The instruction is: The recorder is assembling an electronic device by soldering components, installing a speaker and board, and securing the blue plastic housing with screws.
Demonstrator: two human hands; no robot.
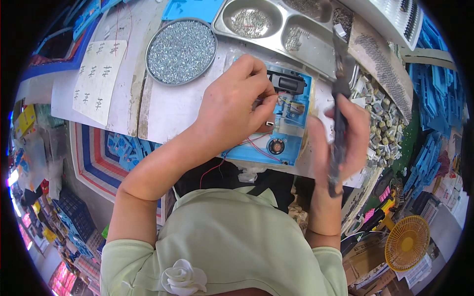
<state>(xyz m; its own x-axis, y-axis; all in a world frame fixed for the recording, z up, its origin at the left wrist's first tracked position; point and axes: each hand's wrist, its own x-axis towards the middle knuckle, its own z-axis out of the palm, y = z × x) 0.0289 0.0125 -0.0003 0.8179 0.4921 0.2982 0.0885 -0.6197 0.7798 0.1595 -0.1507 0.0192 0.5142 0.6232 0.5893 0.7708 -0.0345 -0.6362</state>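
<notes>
A light-blue plastic housing lies on the bench in front of me, with a small round speaker, a black part, a small circuit board and red wires in it. Over its left side my left hand is closed, fingertips pinched together; what they hold is hidden beneath them. Just right of the housing, my right hand grips a long dark electric screwdriver, upright in the picture and smeared by motion. Its narrow end points toward the metal tray.
A round dish full of small silvery screws stands left of the housing. A steel compartment tray with small metal parts is behind it. Small metal pieces are heaped at right. Marked paper lies at left; a yellow fan stands lower right.
</notes>
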